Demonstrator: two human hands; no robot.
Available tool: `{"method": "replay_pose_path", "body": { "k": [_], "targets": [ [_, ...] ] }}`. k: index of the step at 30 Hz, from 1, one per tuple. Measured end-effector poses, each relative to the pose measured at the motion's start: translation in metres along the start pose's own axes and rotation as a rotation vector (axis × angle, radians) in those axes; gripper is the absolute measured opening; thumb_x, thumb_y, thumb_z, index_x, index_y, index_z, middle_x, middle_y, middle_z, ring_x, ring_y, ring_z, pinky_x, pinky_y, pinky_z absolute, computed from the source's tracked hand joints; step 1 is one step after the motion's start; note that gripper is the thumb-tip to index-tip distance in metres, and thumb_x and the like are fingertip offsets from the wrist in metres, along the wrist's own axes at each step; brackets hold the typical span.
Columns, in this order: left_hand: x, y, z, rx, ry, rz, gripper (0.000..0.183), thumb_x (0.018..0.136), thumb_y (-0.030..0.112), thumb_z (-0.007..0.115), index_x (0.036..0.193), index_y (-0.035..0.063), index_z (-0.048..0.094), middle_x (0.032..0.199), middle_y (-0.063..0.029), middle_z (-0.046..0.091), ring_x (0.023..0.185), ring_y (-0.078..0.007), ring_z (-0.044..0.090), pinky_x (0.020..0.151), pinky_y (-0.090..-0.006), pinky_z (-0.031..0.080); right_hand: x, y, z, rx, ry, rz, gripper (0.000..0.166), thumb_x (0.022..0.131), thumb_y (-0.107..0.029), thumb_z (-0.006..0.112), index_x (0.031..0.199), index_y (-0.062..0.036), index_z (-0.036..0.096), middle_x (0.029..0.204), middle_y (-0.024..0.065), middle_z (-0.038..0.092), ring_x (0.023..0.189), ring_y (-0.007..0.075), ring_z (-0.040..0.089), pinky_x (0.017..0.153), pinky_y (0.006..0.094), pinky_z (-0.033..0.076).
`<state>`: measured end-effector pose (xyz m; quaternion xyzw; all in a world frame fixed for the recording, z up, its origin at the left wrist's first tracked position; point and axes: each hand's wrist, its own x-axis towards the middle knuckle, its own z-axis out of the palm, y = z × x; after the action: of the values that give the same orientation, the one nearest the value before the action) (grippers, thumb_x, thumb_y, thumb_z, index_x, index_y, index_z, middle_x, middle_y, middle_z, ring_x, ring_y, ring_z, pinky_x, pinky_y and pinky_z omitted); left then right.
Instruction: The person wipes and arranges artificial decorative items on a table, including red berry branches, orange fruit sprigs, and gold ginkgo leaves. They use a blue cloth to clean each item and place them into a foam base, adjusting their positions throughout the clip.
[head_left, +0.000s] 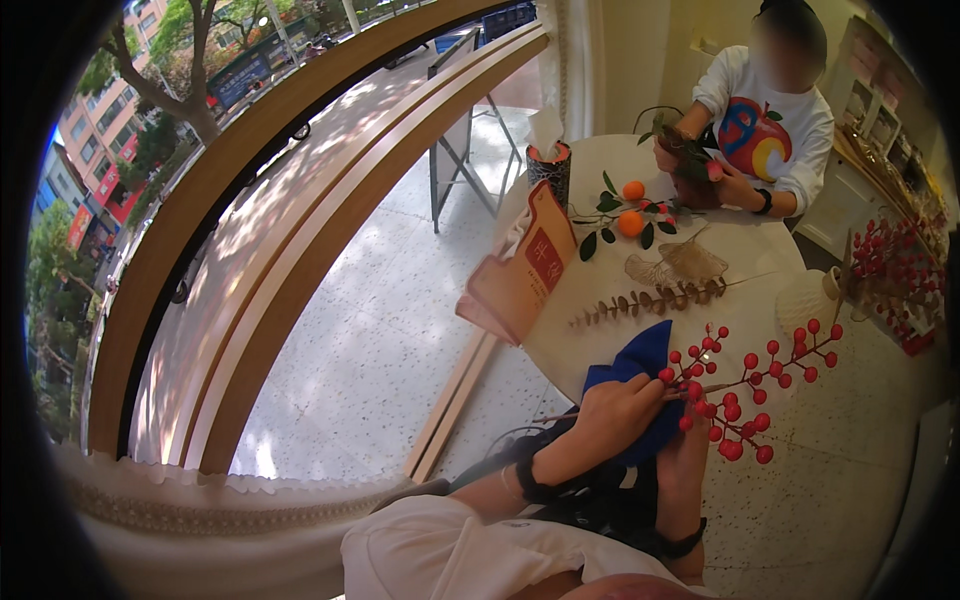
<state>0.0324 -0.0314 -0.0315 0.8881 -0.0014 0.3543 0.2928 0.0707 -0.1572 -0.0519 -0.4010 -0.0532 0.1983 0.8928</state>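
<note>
Before me is a branch of artificial-looking red berries (732, 412), its clusters fanning out to the right. My left hand (624, 409) grips its stem over a blue cloth (646, 352), with the fingertips pinched just below the berries. A thin stem end (553, 418) sticks out left of that wrist. My right hand (684, 442) is under the cloth and the berry stem, supporting them from below; its fingers are partly hidden. Both hands are over my lap, near the round table's edge.
On the round white table (739, 240) lie a brown eucalyptus sprig (652, 300), dried leaves (679, 262) and an orange-fruited branch (630, 223). A printed pinkish holder (525, 262) and a tissue canister (549, 169) stand left. Opposite, a person (757, 142) holds a leafy flower stem (694, 154).
</note>
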Motion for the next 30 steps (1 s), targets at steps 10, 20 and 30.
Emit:
{"method": "replay_pose_path", "body": {
  "k": [10,20,30],
  "targets": [
    [0.003,-0.006,0.0,-0.101,-0.059,-0.008,0.014,0.081,0.015,0.064,0.078,0.0069,0.052,0.068,-0.0089,0.05,0.056,-0.029,0.056,0.047,-0.0388,0.041,0.002,-0.011,0.011,-0.283,0.071,-0.161,0.02,0.087,-0.013,0.062,0.103,-0.0033,0.055,0.105,0.0065,0.06,0.096,0.0144,0.056,0.082,0.0257,0.044],
    [0.005,-0.021,-0.012,-0.505,-0.256,-0.316,0.013,0.089,0.016,0.057,0.089,0.0036,0.059,0.069,-0.0188,0.053,0.062,-0.0356,0.053,0.053,-0.0372,0.041,0.011,-0.01,-0.013,-0.439,-0.028,-0.11,0.018,0.091,-0.011,0.057,0.105,0.0003,0.056,0.099,0.0068,0.061,0.094,0.0139,0.058,0.083,0.0262,0.046],
    [0.006,-0.026,-0.028,-0.692,-0.334,-0.449,0.02,0.091,0.021,0.056,0.095,0.003,0.062,0.064,-0.0151,0.054,0.053,-0.0239,0.051,0.052,-0.0335,0.039,0.014,-0.016,-0.002,-0.137,0.07,-0.016,0.029,0.094,-0.019,0.052,0.118,-0.0012,0.047,0.108,0.0126,0.059,0.096,0.0202,0.061,0.087,0.0332,0.05]
  ]
}}
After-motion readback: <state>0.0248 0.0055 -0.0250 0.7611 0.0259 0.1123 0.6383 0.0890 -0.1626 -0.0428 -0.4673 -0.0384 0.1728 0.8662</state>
